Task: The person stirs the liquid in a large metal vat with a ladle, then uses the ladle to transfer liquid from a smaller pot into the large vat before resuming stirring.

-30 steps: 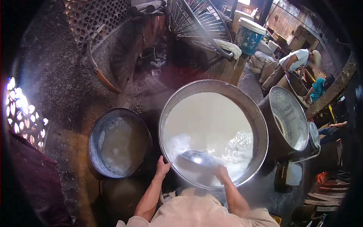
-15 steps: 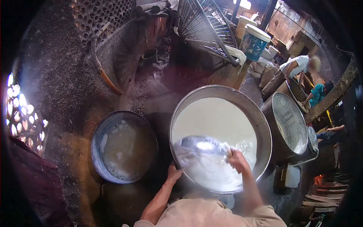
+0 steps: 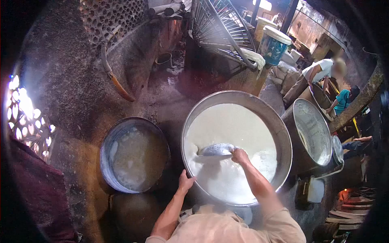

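A large round metal pot (image 3: 285, 139) holds creamy white liquid (image 3: 231, 121), with white froth on the near and right side. My right hand (image 3: 240, 156) is closed on the end of a shiny metal scoop (image 3: 216, 150), which is partly sunk in the liquid left of the hand. At the pot's lower left, my left hand (image 3: 186, 180) grips the rim, thumb up. Left of the pot stands a second, smaller metal pan (image 3: 107, 162) with a thin layer of cloudy liquid in it.
To the right stand another tall metal vat (image 3: 311, 131) and a white container (image 3: 315, 190). A blue bucket (image 3: 274, 46) and a metal rack (image 3: 227, 28) are at the back. Two people (image 3: 322, 71) bend over at the upper right. Firewood (image 3: 350, 214) lies lower right.
My right hand has moved left and up with the scoop, which has sunk lower into the liquid. Froth now gathers at the right. My left hand stays at the rim.
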